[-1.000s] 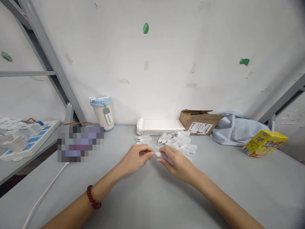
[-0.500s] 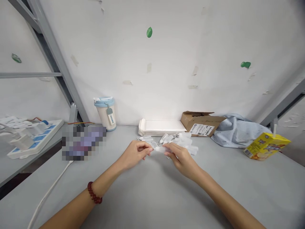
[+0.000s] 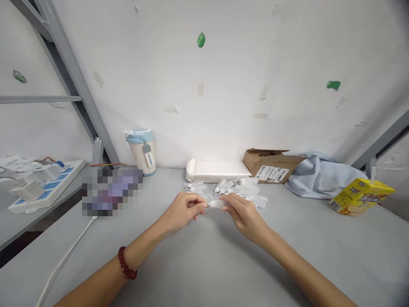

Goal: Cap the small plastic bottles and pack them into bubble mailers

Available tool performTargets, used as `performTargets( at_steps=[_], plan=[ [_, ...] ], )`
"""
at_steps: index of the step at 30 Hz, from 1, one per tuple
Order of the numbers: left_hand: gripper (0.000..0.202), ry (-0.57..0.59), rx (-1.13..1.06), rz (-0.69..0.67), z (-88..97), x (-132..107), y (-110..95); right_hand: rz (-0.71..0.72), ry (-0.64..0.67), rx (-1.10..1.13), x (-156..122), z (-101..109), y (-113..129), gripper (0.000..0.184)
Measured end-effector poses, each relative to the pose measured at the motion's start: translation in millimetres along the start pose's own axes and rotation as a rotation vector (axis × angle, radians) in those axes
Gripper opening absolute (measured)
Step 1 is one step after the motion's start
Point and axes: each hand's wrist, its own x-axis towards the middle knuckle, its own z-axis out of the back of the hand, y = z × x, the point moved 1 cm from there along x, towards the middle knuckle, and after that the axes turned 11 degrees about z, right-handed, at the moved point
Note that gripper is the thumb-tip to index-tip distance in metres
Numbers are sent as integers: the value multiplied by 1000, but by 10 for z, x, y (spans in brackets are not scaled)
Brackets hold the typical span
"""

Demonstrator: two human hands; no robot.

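Between my two hands lies a small translucent white tube (image 3: 216,204), roughly level, a little above the table. The fingers of my right hand (image 3: 245,212) are closed round its right end. Thumb and index of my left hand (image 3: 182,210) pinch at its left tip; whatever sits between them is too small to make out. A thin pale loop stands just behind the tube. Several similar white tubes (image 3: 258,199), some with metal rings, lie in a loose heap behind my right hand, which partly covers them.
Along the wall stand a stack of white flat packets (image 3: 220,168), an open cardboard box (image 3: 273,165), a bluish cloth (image 3: 319,177) and a tumbler (image 3: 142,151). At right is a yellow drink carton (image 3: 361,197). A blurred-out device (image 3: 113,192) with a cable and a power strip (image 3: 47,187) lie left.
The tube has tilted or shifted slightly down toward me, and its left tip now meets my left fingers more closely. The view has moved a little; the surroundings stay the same.
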Motion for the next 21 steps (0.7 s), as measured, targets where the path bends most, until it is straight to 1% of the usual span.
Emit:
performTargets(
  at_steps=[7, 13, 17, 21],
  plan=[
    [22, -2, -11, 13, -9, -1, -3, 6, 6, -24, -8, -20, 9, 23],
    [24, -10, 6, 22, -7, 8, 22, 21, 9, -61, 7, -11, 14, 23],
    [25, 20, 13, 21, 20, 24, 16, 25, 37, -52, 20, 34, 22, 23],
    [27, 44, 42, 17, 78, 14, -46, -9, 80, -74, 33, 72, 31, 23]
  ],
)
